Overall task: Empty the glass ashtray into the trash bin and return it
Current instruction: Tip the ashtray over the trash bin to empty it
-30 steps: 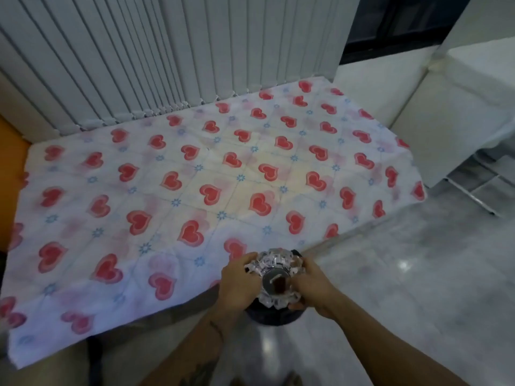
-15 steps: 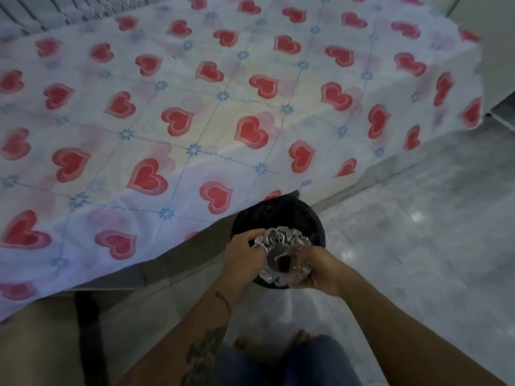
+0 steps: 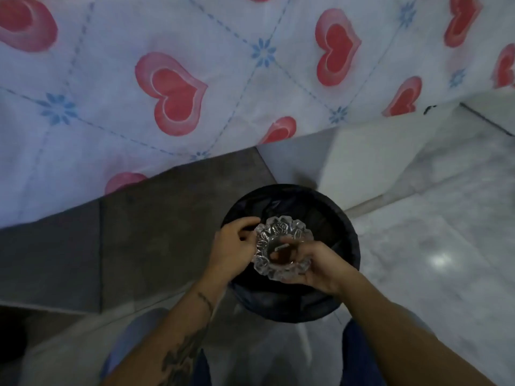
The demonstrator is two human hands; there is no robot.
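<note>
The cut-glass ashtray (image 3: 281,247) is held upright directly over the black trash bin (image 3: 328,215), which is lined with a dark bag. A brown residue and a pale cigarette butt lie in its bowl. My left hand (image 3: 232,247) grips the ashtray's left rim. My right hand (image 3: 323,263) holds its right and near side, with fingers reaching into the bowl. The ashtray's near rim is partly hidden by my right hand.
A table covered by a white cloth with red hearts (image 3: 172,90) overhangs just beyond the bin. A dark grey floor slab (image 3: 111,232) lies left of the bin, pale marble floor (image 3: 434,246) to the right. My knees in blue trousers (image 3: 359,355) flank the bin's near side.
The view has dropped and closed in on the bin. Both hands have carried the ashtray down from table-edge height to just above the bin's opening.
</note>
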